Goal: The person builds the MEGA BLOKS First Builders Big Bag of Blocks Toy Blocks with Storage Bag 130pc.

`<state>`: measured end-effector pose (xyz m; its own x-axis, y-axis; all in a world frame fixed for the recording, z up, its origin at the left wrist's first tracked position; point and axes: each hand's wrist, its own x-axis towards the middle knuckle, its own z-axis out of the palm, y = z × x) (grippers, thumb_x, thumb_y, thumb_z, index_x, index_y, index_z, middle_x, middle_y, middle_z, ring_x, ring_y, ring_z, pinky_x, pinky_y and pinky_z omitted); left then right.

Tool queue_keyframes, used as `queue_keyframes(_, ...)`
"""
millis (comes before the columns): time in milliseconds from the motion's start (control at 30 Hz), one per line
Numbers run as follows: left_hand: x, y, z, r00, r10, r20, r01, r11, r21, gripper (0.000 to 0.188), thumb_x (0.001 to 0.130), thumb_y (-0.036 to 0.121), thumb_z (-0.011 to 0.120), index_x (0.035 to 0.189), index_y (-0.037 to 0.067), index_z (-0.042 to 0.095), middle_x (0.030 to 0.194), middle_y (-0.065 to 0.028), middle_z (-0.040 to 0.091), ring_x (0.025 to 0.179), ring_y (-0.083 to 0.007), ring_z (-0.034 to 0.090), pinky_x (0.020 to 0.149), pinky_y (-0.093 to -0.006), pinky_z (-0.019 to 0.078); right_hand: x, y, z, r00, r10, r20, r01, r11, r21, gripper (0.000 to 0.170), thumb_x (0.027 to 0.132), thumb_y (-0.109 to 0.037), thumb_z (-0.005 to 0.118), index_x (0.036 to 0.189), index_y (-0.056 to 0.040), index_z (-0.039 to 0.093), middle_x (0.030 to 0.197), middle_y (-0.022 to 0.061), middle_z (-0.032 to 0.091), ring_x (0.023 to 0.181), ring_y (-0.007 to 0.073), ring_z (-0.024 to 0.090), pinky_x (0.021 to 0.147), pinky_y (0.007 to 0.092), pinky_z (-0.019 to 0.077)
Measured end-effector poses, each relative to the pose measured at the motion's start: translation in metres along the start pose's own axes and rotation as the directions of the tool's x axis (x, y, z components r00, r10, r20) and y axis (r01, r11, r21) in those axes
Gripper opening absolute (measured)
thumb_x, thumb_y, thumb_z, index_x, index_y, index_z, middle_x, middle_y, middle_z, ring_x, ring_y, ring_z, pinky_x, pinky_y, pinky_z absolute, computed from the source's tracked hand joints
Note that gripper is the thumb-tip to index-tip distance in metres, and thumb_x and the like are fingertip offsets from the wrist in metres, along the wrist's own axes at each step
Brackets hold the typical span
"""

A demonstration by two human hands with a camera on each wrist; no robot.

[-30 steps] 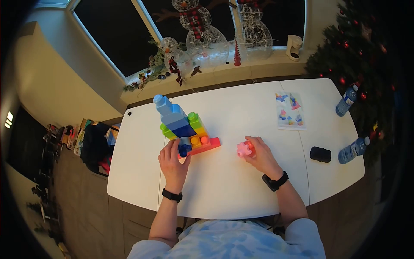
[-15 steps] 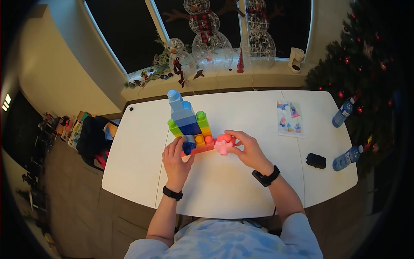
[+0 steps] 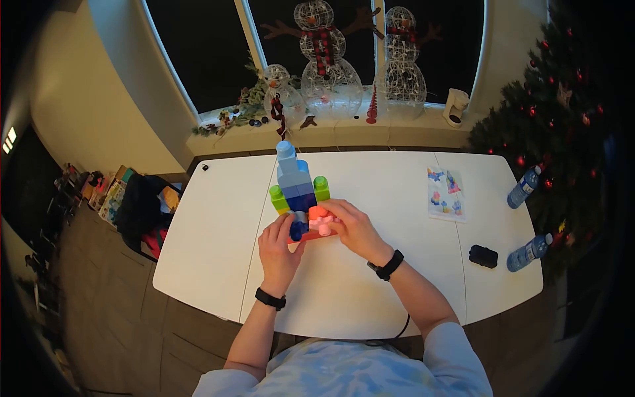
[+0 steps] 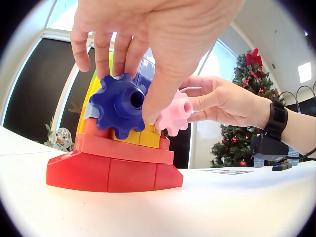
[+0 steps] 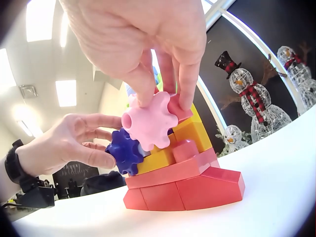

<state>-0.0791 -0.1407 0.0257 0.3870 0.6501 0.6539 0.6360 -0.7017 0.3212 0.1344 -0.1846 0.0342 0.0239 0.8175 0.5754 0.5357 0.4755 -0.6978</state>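
A toy block build with a red base point(image 4: 123, 174) stands on the white table point(image 3: 357, 291). Light blue blocks point(image 3: 292, 175) form its tall stack, flanked by green blocks point(image 3: 321, 188). My left hand point(image 3: 278, 255) grips a dark blue gear block point(image 4: 114, 106) at the build's front left, fingers over its top and thumb at its side. Between thumb and fingers, my right hand point(image 3: 360, 231) pinches a pink gear block point(image 5: 150, 122) with a red block behind it. The pink gear is beside the blue one, overlapping the yellow blocks point(image 5: 192, 136) in the right wrist view.
A picture sheet point(image 3: 446, 194) lies on the table's right part. Near the right edge are two water bottles point(image 3: 524, 187) and a small black case point(image 3: 483, 256). Wire snowmen point(image 3: 331, 86) stand on the sill behind, with a decorated tree point(image 3: 542, 132) at right.
My right hand has carried the pink gear block leftward from over the bare table to the front of the build. My left hand has stayed on the blue gear block.
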Motion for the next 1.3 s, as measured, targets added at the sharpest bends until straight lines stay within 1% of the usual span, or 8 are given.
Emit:
queue_keyframes(233,0.001,0.000,-0.001,1.000,0.001,0.000,-0.001,1.000,-0.029,0.071,0.069,0.006,0.088,0.136,0.010,0.062,0.134,-0.0084,0.063,0.117,-0.0296,0.061,0.099,-0.0412,0.0482,0.004,0.002,-0.001,1.000,0.015,0.010,-0.013,0.993,-0.117,0.042,0.088,0.008,0.063,0.128,-0.0039,0.063,0.127,0.0133,0.065,0.109,0.0362,0.067,0.090,0.0422,0.0590)
queue_keyframes(333,0.000,-0.001,0.000,1.000,-0.007,0.008,0.007,0.999,-0.036,0.070,0.070,0.005,0.088,0.135,0.009,0.062,0.133,-0.0086,0.063,0.118,-0.0292,0.061,0.098,-0.0413,0.0487,0.005,0.004,0.002,0.996,-0.090,-0.010,0.087,0.980,-0.181,0.039,0.087,0.006,0.066,0.125,-0.0039,0.065,0.124,0.0122,0.065,0.109,0.0347,0.067,0.089,0.0420,0.0591)
queue_keyframes(533,0.003,0.003,-0.003,1.000,-0.015,0.004,0.015,0.999,-0.047,0.070,0.070,0.004,0.087,0.135,0.009,0.062,0.132,-0.0088,0.064,0.117,-0.0289,0.062,0.097,-0.0408,0.0508,0.008,-0.011,0.003,0.999,-0.050,-0.012,0.046,0.976,-0.212,0.040,0.083,-0.002,0.076,0.122,-0.0041,0.066,0.117,0.0096,0.065,0.105,0.0313,0.066,0.086,0.0411,0.0595)
queue_keyframes(700,0.001,0.001,0.003,0.999,-0.049,-0.006,0.048,0.992,-0.114,0.069,0.070,0.001,0.086,0.135,0.010,0.063,0.133,-0.0094,0.064,0.115,-0.0301,0.064,0.094,-0.0392,0.0544,0.006,-0.007,0.012,0.990,-0.133,-0.041,0.111,0.933,-0.341,0.034,0.084,-0.004,0.075,0.116,-0.0039,0.066,0.106,0.0084,0.067,0.099,0.0306,0.066,0.080,0.0409,0.0590)
queue_keyframes(800,0.001,0.002,0.004,0.998,-0.055,-0.016,0.052,0.990,-0.132,0.065,0.071,-0.001,0.084,0.132,0.009,0.063,0.133,-0.0095,0.064,0.115,-0.0303,0.064,0.093,-0.0391,0.0553,0.008,-0.004,0.019,0.983,0.024,-0.182,-0.047,0.992,-0.119,0.023,0.086,-0.002,0.073,0.108,-0.0029,0.067,0.099,0.0094,0.066,0.090,0.0309,0.067,0.076,0.0400,0.0583)
queue_keyframes(900,-0.001,0.000,0.003,0.999,-0.047,-0.009,0.045,0.988,-0.150,0.060,0.071,-0.002,0.082,0.127,0.009,0.064,0.134,-0.0094,0.065,0.116,-0.0303,0.064,0.094,-0.0395,0.0553,0.008,0.003,0.022,0.977,0.060,-0.204,-0.076,0.994,-0.075,0.014,0.088,0.002,0.072,0.101,-0.0008,0.070,0.101,0.0108,0.068,0.084,0.0274,0.069,0.074,0.0350,0.0590)
queue_keyframes(1133,0.000,-0.008,0.002,0.998,0.049,-0.038,-0.052,0.994,-0.101,0.048,0.069,0.000,0.085,0.113,0.008,0.068,0.136,-0.0083,0.065,0.116,-0.0306,0.063,0.094,-0.0399,0.0552,0.016,0.002,0.029,0.976,-0.040,-0.212,0.019,0.995,-0.097,0.004,0.091,-0.001,0.068,0.094,-0.0012,0.069,0.097,0.0099,0.064,0.083,0.0309,0.068,0.072,0.0387,0.0579)
queue_keyframes(1300,-0.002,-0.006,0.000,0.999,0.033,-0.011,-0.034,0.994,-0.108,0.047,0.067,0.002,0.087,0.110,0.010,0.069,0.137,-0.0075,0.064,0.116,-0.0304,0.063,0.094,-0.0399,0.0552,0.018,-0.003,0.028,0.985,-0.024,-0.171,-0.023,0.964,-0.266,0.006,0.089,-0.010,0.073,0.091,-0.0045,0.074,0.095,0.0080,0.063,0.081,0.0285,0.066,0.070,0.0401,0.0559)
